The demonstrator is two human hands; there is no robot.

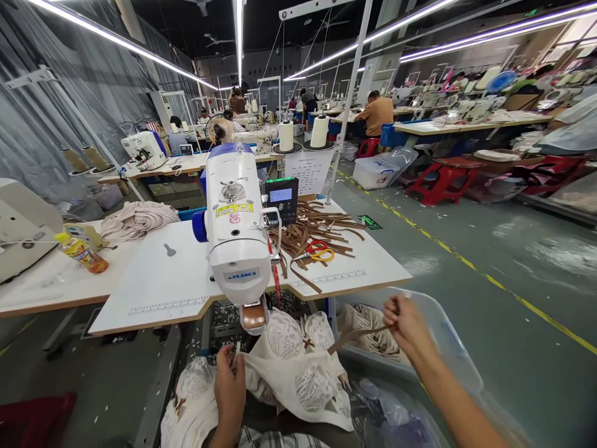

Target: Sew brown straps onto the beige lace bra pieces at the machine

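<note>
A cream lace bra [298, 373] hangs below the sewing machine's front end, over my lap. My left hand [229, 382] is closed in a pinch on a pale narrow end of this bra. Out to the right, my right hand [407, 325] grips a brown strap [357, 335]. That strap runs left to the bra's side; whether it is attached there I cannot make out. More cream lace bras [191, 398] lie bunched beside my left wrist. Just above the bra is the arm of the white JUKI sewing machine [239, 249].
Brown straps [321, 227] and scissors [319, 250] lie on the white table [158, 274]. A clear plastic bin [448, 336] with cream pieces stands under my right hand. A drink bottle [84, 254] and folded fabric [137, 219] are at left. A co-worker [377, 115] sits farther back.
</note>
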